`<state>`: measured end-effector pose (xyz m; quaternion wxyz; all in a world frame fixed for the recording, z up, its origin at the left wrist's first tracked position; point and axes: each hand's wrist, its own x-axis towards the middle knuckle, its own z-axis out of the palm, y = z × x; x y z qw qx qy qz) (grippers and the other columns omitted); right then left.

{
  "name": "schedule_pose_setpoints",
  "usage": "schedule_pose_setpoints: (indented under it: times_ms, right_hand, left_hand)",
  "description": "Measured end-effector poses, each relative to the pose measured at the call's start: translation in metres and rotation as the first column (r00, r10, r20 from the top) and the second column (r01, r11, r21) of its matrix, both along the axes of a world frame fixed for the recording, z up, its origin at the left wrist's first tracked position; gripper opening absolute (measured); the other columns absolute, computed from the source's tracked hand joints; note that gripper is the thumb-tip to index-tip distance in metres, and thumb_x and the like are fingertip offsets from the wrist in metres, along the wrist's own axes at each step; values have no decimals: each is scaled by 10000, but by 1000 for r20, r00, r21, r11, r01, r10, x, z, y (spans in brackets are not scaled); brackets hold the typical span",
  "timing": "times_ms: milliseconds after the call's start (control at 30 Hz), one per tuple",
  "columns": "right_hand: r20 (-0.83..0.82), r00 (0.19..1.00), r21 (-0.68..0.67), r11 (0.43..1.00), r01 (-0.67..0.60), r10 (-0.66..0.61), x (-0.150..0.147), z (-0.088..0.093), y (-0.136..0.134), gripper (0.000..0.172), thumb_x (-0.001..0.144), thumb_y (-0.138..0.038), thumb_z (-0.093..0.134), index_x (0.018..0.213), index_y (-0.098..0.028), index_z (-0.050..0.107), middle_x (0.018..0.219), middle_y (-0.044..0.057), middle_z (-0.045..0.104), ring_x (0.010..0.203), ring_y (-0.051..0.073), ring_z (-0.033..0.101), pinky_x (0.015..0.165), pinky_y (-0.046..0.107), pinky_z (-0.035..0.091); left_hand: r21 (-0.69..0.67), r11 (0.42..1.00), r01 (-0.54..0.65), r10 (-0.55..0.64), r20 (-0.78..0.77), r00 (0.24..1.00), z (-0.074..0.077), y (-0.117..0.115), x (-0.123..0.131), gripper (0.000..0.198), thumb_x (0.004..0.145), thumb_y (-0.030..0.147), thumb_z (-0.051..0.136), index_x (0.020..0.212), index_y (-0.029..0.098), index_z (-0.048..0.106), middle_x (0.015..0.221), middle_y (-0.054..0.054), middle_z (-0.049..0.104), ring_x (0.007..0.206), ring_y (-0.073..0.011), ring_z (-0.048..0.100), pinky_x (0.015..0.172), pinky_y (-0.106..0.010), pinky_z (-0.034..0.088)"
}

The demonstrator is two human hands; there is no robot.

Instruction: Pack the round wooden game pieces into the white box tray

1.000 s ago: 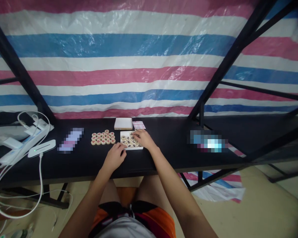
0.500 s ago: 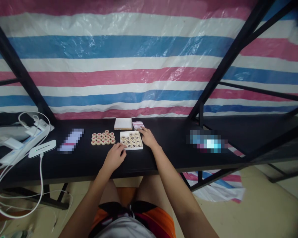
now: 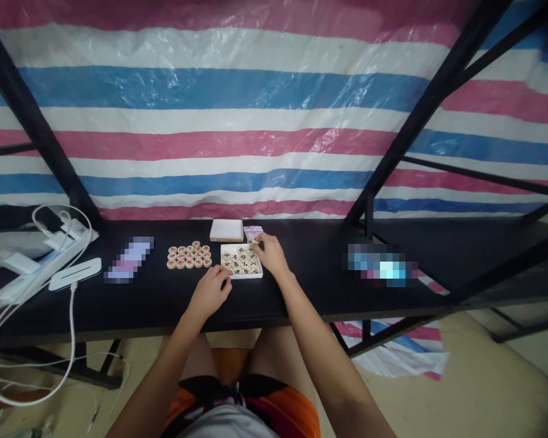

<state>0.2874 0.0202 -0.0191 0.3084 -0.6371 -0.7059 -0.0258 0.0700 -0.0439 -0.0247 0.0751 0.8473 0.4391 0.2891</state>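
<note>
A white box (image 3: 242, 275) on the black table holds several round pieces with black characters. At the box's lower left corner rests my left hand (image 3: 210, 288), its fingers curled and pressed close; whatever they grip is hidden. My right hand (image 3: 272, 252) is at the upper right corner, pinching a small pale round piece (image 3: 256, 241) between thumb and finger. Left of the box, several round pieces with red characters (image 3: 189, 256) stand in rows. The box lid (image 3: 226, 230) lies open side up behind the box, beside a pink and white paper (image 3: 254, 232).
A blurred phone-like thing (image 3: 130, 260) lies to the left, near a white power strip (image 3: 43, 264), a white device (image 3: 75, 274) and cables. Another blurred bright screen (image 3: 381, 265) is on the right. Black metal frame bars (image 3: 406, 121) stand before a striped sheet (image 3: 219, 143).
My right hand's fingers have closed at the box's upper right corner, where a piece now shows between them. The pieces in the box have shifted. My left hand has barely moved.
</note>
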Motion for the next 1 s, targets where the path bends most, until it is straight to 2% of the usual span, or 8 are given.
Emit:
schedule_pose_setpoints:
  times_ms: [100, 233, 433, 633, 867, 1000]
  right_hand:
    - [73, 976, -24, 978, -205, 206, -19, 8, 3, 170, 847, -227, 535, 1003, -188, 588, 889, 49, 649, 887, 198, 523, 790, 270, 377]
    - [169, 939, -104, 952, -286, 301, -39, 14, 9, 137, 838, -196, 561, 954, -176, 630, 882, 57, 669, 867, 195, 525, 774, 266, 366]
    - [196, 929, -133, 947, -293, 315, -41, 13, 11, 174, 875, -182, 511, 829, -152, 676, 914, 68, 677, 855, 174, 535, 839, 267, 354]
    - [253, 916, -161, 947, -277, 311, -42, 17, 8, 181, 848, -156, 530, 949, -167, 680, 973, 69, 681, 925, 193, 537, 847, 272, 364]
    - [311, 924, -167, 970, -178, 224, -48, 18, 6, 219, 903, -240, 477, 917, -164, 682, 933, 90, 683, 933, 210, 552, 824, 291, 371]
    - [335, 913, -140, 970, -198, 235, -50, 19, 2, 255, 911, -226, 439, 965, -152, 677, 993, 101, 667, 966, 221, 539, 834, 307, 372]
  left_hand:
    - [0, 1000, 4, -4, -6, 1000, -1, 2, 0, 218, 865, 164, 443, 998, 187, 615, 993, -56, 593, 962, -198, 561, 853, -335, 474]
    - [2, 1000, -2, 2, -18, 1000, -2, 2, 0, 214, 871, 169, 440, 1003, 193, 606, 996, -53, 590, 973, -197, 556, 856, -329, 470]
    - [-5, 1000, 0, 0, -26, 1000, 0, 1, 0, 220, 867, 167, 442, 1008, 189, 610, 992, -57, 589, 967, -199, 556, 854, -335, 473]
    - [-3, 1000, -3, 3, -18, 1000, 0, 0, 0, 221, 868, 170, 441, 1006, 189, 614, 990, -61, 588, 961, -200, 555, 861, -341, 469]
    - [8, 1000, 2, -2, -13, 1000, -1, 2, 0, 223, 866, 167, 443, 1011, 201, 608, 995, -52, 587, 972, -193, 556, 858, -327, 472]
    - [10, 1000, 6, -6, -16, 1000, -1, 2, 0, 221, 867, 168, 442, 1009, 195, 609, 994, -53, 588, 976, -194, 555, 860, -327, 472]
